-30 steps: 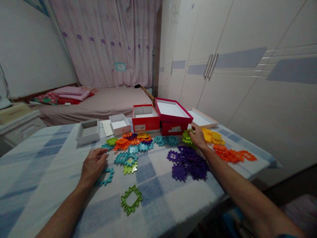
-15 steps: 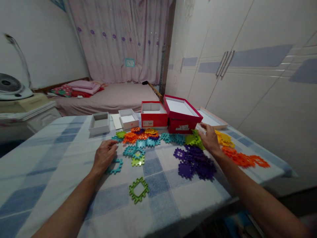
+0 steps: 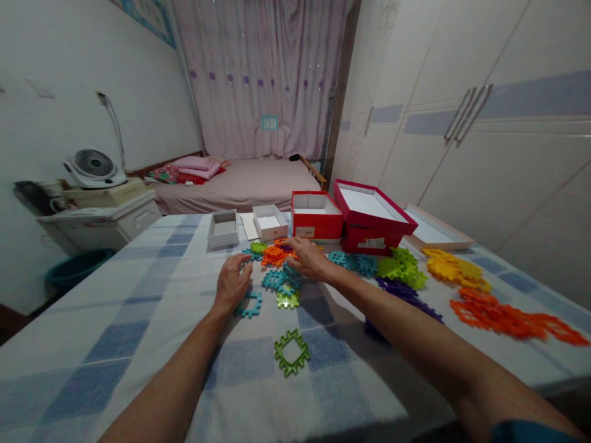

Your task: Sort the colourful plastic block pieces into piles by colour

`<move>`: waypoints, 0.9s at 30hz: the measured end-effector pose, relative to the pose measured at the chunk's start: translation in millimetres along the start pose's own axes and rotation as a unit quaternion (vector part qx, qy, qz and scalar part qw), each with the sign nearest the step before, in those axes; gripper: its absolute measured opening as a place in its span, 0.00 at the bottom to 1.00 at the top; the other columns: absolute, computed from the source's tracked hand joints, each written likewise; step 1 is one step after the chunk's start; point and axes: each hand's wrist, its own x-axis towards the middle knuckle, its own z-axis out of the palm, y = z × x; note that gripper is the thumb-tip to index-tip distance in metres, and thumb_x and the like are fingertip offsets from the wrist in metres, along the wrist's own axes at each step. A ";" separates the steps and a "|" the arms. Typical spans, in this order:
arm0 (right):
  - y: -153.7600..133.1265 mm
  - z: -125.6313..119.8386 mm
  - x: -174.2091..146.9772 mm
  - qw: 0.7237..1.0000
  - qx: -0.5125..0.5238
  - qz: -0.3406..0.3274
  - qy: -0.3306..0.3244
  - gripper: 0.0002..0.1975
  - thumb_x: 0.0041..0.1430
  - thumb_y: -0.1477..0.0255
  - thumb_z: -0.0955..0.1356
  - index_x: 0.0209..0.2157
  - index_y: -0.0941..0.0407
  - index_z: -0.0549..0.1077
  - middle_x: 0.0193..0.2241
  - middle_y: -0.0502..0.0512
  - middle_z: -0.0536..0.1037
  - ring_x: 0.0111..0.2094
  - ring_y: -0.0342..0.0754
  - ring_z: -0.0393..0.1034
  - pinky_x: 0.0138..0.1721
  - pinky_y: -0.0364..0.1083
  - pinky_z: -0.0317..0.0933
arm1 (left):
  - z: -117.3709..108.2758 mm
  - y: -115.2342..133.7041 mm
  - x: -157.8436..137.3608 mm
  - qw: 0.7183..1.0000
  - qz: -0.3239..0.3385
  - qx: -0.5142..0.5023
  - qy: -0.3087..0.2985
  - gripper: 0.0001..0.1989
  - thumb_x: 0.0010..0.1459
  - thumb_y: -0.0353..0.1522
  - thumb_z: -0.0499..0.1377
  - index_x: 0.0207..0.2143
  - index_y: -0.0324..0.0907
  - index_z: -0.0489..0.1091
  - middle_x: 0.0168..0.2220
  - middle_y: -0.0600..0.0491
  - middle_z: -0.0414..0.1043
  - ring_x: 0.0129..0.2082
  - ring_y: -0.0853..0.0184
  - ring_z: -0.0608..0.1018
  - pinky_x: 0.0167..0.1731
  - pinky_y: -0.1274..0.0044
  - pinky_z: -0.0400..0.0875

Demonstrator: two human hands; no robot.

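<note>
My left hand rests on the cloth, fingers loosely bent and apart, with nothing seen in them. Beside it lies a teal notched frame piece. Over the mixed heap of interlocking plastic pieces, my right hand reaches with fingers apart, nearest the orange pieces, and partly hides the heap. Teal pieces and a lime piece lie between my hands. Closer to me is a single green frame piece. My right forearm partly covers the purple pile.
Sorted piles sit to the right: teal, lime green, yellow and orange. Along the back stand a grey-white box, a white box, a red box and a dark red box.
My right hand has moved left from the lime green pile to the mixed heap. My left hand stays near the teal frame piece. The view has turned left.
</note>
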 end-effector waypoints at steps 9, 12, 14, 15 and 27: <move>-14.3 37.1 34.0 0.992 -0.090 0.073 -0.052 0.24 0.62 0.54 0.61 0.53 0.50 0.71 0.55 0.60 0.68 0.56 0.61 0.58 0.52 0.61 0.54 | 7.5 -6.3 1.2 0.999 0.002 0.020 0.026 0.17 0.58 0.37 0.50 0.43 0.40 0.73 0.50 0.44 0.71 0.55 0.58 0.71 0.58 0.64 0.63; -16.7 27.0 20.9 0.991 -0.111 0.052 -0.062 0.22 0.62 0.53 0.61 0.47 0.51 0.75 0.51 0.61 0.72 0.53 0.60 0.62 0.50 0.60 0.55 | 9.4 -4.2 0.2 1.000 0.000 0.023 0.017 0.16 0.58 0.36 0.50 0.43 0.42 0.73 0.50 0.46 0.73 0.55 0.59 0.71 0.58 0.64 0.62; -19.2 20.8 19.7 0.991 -0.104 0.054 -0.063 0.21 0.63 0.56 0.60 0.44 0.52 0.77 0.49 0.60 0.73 0.51 0.59 0.65 0.50 0.58 0.56 | 9.8 -2.6 -0.4 1.000 0.000 0.023 0.013 0.16 0.58 0.36 0.51 0.42 0.42 0.74 0.48 0.47 0.74 0.53 0.59 0.72 0.58 0.65 0.63; -20.5 19.8 22.2 0.992 -0.097 0.053 -0.057 0.20 0.64 0.58 0.60 0.46 0.52 0.76 0.49 0.60 0.74 0.50 0.58 0.66 0.50 0.56 0.57 | 9.5 -1.8 -0.7 1.000 -0.002 0.022 0.012 0.16 0.58 0.36 0.50 0.42 0.43 0.74 0.47 0.47 0.75 0.52 0.59 0.73 0.57 0.65 0.63; -34.1 64.4 82.6 0.996 -0.058 0.045 -0.056 0.16 0.60 0.69 0.63 0.48 0.54 0.73 0.50 0.60 0.74 0.49 0.56 0.69 0.47 0.52 0.60 | 2.8 3.7 -1.1 0.998 -0.002 0.065 0.001 0.17 0.58 0.36 0.50 0.40 0.40 0.75 0.41 0.45 0.76 0.44 0.58 0.75 0.49 0.65 0.68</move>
